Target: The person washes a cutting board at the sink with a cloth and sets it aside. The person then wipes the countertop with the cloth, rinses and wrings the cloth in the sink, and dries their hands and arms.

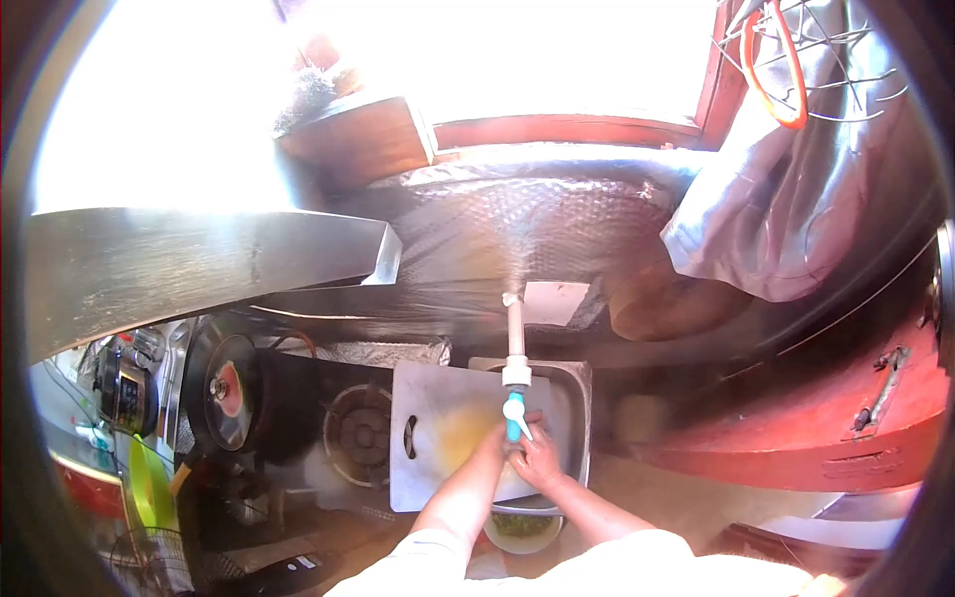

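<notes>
My two hands meet just below a water tap [514, 408] with a light blue body and a white lever. My left hand [502, 438] is mostly hidden behind the tap, so its fingers cannot be made out. Close to the tap's mouth, my right hand [539, 460] has its fingers curled in toward the left one; whatever is between them, if anything, is hidden. Under both hands a white cutting board [423, 478] with a yellowish stain and a handle slot lies across a metal sink [587, 418].
A bowl [494, 538] with chopped greens stands in front of the sink. Left of the board are a gas burner [360, 435] and a pan with a glass lid [231, 393]. A red wooden door [796, 418] is at right, and a metal hood [219, 254] juts in at left.
</notes>
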Available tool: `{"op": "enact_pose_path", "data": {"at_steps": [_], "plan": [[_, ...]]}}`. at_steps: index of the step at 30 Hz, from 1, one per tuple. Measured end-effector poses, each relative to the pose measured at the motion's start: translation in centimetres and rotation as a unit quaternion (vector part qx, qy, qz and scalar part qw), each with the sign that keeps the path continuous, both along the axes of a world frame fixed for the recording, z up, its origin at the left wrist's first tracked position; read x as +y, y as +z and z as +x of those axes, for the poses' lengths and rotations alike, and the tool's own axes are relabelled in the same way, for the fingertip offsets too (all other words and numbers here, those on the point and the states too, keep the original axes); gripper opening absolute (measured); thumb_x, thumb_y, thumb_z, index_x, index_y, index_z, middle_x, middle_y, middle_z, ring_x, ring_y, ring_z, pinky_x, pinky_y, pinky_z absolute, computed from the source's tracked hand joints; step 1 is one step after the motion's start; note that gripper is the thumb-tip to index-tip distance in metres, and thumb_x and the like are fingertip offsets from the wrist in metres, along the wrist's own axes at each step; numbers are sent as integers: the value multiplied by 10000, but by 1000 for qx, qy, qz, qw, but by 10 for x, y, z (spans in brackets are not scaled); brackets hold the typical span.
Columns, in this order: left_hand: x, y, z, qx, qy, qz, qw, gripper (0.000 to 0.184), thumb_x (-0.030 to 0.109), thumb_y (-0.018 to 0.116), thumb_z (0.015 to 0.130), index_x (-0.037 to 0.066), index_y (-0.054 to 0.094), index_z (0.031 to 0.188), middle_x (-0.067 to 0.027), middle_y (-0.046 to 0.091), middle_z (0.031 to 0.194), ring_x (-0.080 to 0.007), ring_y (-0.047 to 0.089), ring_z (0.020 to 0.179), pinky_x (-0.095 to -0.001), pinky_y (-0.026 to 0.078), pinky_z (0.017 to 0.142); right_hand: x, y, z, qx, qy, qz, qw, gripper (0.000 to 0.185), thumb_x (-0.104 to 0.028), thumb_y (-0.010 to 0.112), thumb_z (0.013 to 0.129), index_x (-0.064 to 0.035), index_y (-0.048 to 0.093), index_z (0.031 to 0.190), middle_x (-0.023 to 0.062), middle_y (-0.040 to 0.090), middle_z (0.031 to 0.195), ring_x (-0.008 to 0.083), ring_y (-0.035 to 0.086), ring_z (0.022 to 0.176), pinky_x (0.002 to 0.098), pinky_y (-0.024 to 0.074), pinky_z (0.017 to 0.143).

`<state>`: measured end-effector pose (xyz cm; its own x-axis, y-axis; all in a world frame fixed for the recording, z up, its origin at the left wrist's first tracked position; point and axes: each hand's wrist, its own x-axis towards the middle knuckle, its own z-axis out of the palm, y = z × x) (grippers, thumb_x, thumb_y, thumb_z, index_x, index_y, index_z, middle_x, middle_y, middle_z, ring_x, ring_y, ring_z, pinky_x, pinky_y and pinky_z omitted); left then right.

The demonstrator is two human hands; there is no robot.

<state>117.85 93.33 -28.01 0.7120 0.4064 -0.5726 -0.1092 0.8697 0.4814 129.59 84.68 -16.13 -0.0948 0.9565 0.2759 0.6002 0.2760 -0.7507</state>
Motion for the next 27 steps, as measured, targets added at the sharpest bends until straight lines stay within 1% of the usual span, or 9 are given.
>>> {"op": "enact_pose_path", "data": {"at_steps": [4, 10, 12, 14, 16, 19, 22, 25, 27], "plan": [[0, 3, 13, 68, -28, 169, 983, 378, 218, 607, 772, 36, 518, 1091, -133, 590, 1033, -280, 587, 938, -392, 492, 771, 30, -27, 10, -37, -95, -195, 975, 294, -227, 534, 741, -86, 564, 997, 179, 570, 991, 364, 564, 885, 482, 461, 730], [-12, 9, 15, 372, -70, 590, 713, 485, 157, 654, 711, 10, 491, 1142, -158, 569, 1070, -287, 568, 979, -370, 467, 825, 62, -44, 38, -56, -181, -234, 954, 248, -270, 493, 795, -79, 559, 938, 208, 627, 864, 380, 609, 792, 494, 462, 726], [-17, 16, 14, 321, 1, 657, 683, 516, 154, 692, 659, 6, 508, 1118, -162, 575, 1053, -297, 575, 962, -363, 469, 814, 56, -47, 37, 4, -30, -249, 968, 301, -269, 539, 776, -70, 581, 998, 208, 628, 893, 353, 617, 828, 445, 472, 758], [-20, 23, 6, 368, -34, 602, 707, 495, 231, 687, 675, 40, 521, 1101, -164, 591, 1026, -315, 588, 929, -384, 481, 778, 55, -49, 39, 34, 45, -249, 967, 331, -269, 561, 767, -66, 592, 1027, 208, 628, 907, 340, 620, 846, 421, 477, 775], [-26, 30, 0, 416, -70, 540, 728, 481, 308, 683, 692, 73, 533, 1084, -165, 606, 1000, -333, 601, 895, -406, 492, 741, 51, -52, 43, 193, 95, -329, 919, 353, -228, 604, 780, -40, 576, 1078, 95, 632, 922, 176, 604, 818, 303, 479, 730], [-37, 52, -3, 440, -30, 538, 718, 436, 287, 674, 696, 105, 546, 1071, -168, 615, 964, -339, 604, 875, -414, 484, 728, 52, -58, 54, 300, -26, -357, 884, 324, -209, 591, 796, -35, 583, 1069, 50, 610, 967, 149, 580, 833, 284, 467, 739], [-31, 92, -4, 537, -139, 478, 681, 410, 289, 669, 696, 109, 559, 1048, -164, 620, 925, -336, 603, 863, -412, 481, 716, 59, -80, 53, 276, -43, -343, 897, 334, -251, 571, 829, -54, 586, 1098, 81, 623, 996, 166, 581, 893, 283, 447, 790], [-34, 97, -16, 443, -59, 490, 749, 418, 203, 653, 702, 82, 533, 1083, -150, 623, 924, -307, 617, 840, -392, 487, 694, 63, -86, 41, 295, -8, -375, 879, 392, -325, 520, 868, -69, 555, 1163, 119, 622, 1035, 187, 576, 959, 302, 420, 856], [-28, 96, -22, 264, 231, 156, 923, 489, 116, 662, 675, 52, 494, 1130, -113, 609, 941, -256, 612, 835, -359, 492, 694, 67, -89, 31, 354, 5, -419, 836, 428, -362, 489, 886, -63, 532, 1191, 140, 615, 1055, 195, 570, 992, 311, 406, 882]]}}
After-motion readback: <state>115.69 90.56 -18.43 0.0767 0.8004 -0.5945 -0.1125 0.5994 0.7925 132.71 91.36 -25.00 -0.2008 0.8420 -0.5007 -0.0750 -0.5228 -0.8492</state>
